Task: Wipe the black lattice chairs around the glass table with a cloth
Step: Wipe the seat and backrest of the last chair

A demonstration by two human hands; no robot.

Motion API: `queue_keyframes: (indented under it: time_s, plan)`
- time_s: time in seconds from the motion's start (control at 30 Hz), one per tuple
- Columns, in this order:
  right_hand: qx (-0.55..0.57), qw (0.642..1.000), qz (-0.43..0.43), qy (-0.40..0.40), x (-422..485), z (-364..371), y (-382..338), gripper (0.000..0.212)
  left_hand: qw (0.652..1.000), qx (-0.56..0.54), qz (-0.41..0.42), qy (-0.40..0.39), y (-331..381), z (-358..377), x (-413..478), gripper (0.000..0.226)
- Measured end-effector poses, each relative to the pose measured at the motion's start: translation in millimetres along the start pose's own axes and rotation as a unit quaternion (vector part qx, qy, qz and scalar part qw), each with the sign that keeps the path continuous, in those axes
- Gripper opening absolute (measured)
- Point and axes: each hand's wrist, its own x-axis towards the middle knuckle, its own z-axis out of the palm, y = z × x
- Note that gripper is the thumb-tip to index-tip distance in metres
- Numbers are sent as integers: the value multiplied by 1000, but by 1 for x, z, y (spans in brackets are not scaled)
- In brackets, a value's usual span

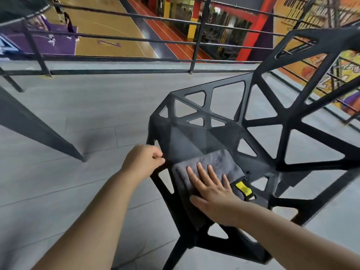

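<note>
Far out to the left of the left hand there's a dark slanted leg (39, 131) planted on the grey floor (81, 106). It might belong to the glass table, but I honestly can't tell, and the tabletop itself isn't in shot. The left hand (144, 158) is curled up tight on the near-left rim of the chair (187, 141), fingers wrapped on the edge, so it looks like it's steadying the thing. Just to the right of that hand, on the seat, lies the grey cloth (214, 162), folded into a thick pad. The right hand (210, 186) is spread flat on top of it, fingers straight and pressing down, not grabbing anything. A little yellow tag (243, 189) pokes out of the cloth right beside that hand's little finger. Past the right hand, up and to the right, the lattice back rises in front of the railing (196, 45). My take on handling: the cloth is soft and floppy, so a flat palm is the way to drive it, or it'll bunch up or snag in the triangle holes. The chair looks rigid and probably light enough to skid, so holding the rim or a thick strut makes sense.
</note>
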Motion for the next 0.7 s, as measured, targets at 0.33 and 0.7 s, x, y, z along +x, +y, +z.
queue_keyframes:
  time_s: [0.33,0.7]
  plan:
    - [51,996,27,65,110,-27,-16,55,993,-26,-22,-112,-8,-15,37,14]
    - [50,991,34,123,180,-50,-7,53,981,-26,-74,179,16,17,68,27]
